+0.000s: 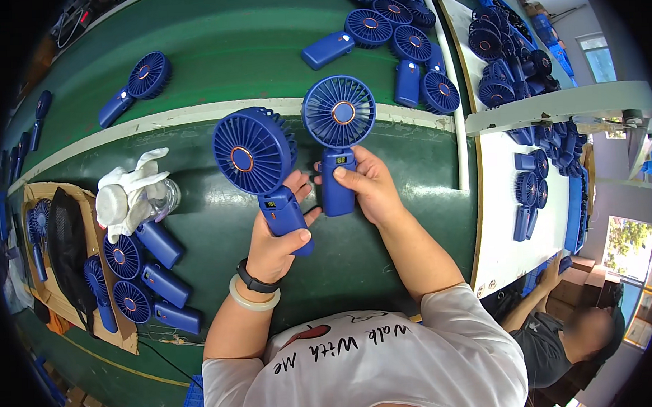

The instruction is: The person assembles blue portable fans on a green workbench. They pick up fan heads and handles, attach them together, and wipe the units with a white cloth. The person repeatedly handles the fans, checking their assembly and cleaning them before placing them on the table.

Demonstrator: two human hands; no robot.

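Observation:
Each of my hands grips a blue handheld fan by its handle, above the green tabletop (385,252). My left hand (270,241) is closed around the left fan (251,152), which leans up and to the left. Its round grille has a copper-coloured ring at the centre, and a small lit display shows on the handle. In my right hand (372,184) the right fan (339,113) stands nearly upright, its grille facing me, with my thumb on the handle just below a similar display. The two fan heads are close together but apart.
White gloves (135,196) lie over a clear jar to the left, beside several blue fans and an open cardboard box (92,283). Beyond a pale rail, more fans lie on a green belt (227,49). A white table (514,254) with fans and a co-worker (560,339) are at right.

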